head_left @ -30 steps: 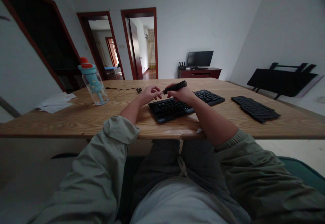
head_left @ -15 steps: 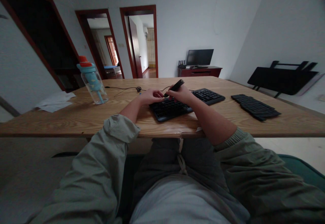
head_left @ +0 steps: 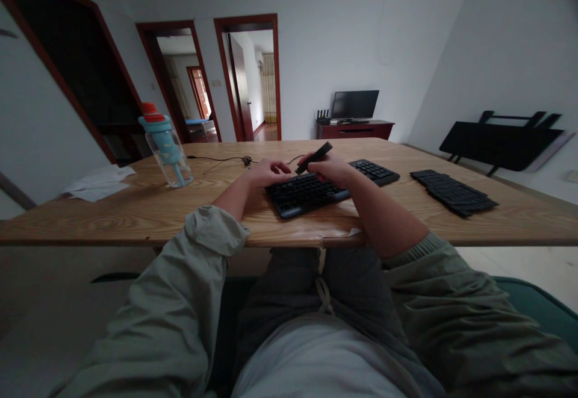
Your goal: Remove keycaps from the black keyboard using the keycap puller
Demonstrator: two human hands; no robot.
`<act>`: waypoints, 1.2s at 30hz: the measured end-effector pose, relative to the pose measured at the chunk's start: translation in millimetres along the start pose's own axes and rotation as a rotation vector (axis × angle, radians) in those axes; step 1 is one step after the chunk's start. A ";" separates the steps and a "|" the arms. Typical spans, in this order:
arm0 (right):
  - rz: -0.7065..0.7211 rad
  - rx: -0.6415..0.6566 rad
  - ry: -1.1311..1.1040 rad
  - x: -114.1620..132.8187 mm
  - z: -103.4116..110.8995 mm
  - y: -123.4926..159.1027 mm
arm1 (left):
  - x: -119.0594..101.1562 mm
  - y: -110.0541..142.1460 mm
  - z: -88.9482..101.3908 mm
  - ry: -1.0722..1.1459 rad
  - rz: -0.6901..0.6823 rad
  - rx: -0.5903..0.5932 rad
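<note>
Angling a black tool (head_left: pixel 315 158) down at the keyboard (head_left: pixel 300 198), your right hand (head_left: pixel 332 168) has its fingers wrapped around the handle, pinching it near the tip. A second ago that tool lay flatter, with its tip up at your left fingertips; now it slants steeply, the tip low over the far edge of the keyboard's left part. Your left hand (head_left: pixel 267 173) has come down with it, and rests at the keyboard's far left corner, fingers loosely bent and thumb beside the tool tip. Whether it pinches anything small you cannot tell from here. The work thus seems to have passed from between your fingertips to a spot on the keyboard, with the left hand probably there to guide the tip.

The keyboard itself has hardly shifted, lying aslant before you on the wooden table (head_left: pixel 144 220). Beyond your left hand, a cable (head_left: pixel 247 161) sits bunched. Further out, the flat black pieces (head_left: pixel 454 192) on your right, and the bottle (head_left: pixel 166 151) and white sheets (head_left: pixel 99 181) on your left, remain where they were.
</note>
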State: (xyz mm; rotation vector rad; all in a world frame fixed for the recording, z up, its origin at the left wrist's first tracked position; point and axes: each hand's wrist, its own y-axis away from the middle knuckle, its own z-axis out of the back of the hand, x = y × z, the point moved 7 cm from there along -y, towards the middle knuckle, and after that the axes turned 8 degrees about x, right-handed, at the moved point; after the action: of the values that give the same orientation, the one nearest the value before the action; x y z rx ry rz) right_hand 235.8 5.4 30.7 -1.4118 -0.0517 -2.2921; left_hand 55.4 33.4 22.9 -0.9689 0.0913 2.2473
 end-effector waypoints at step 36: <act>-0.015 -0.056 0.107 2.5 -12.5 -2.2 | -3.1 -1.5 -9.0 -0.077 -0.010 0.139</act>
State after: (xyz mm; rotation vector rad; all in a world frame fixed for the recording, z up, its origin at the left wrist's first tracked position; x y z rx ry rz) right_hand 223.6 3.3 27.3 -1.3173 0.0355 -2.3946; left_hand 63.4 30.0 18.8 -0.8065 0.2049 2.2335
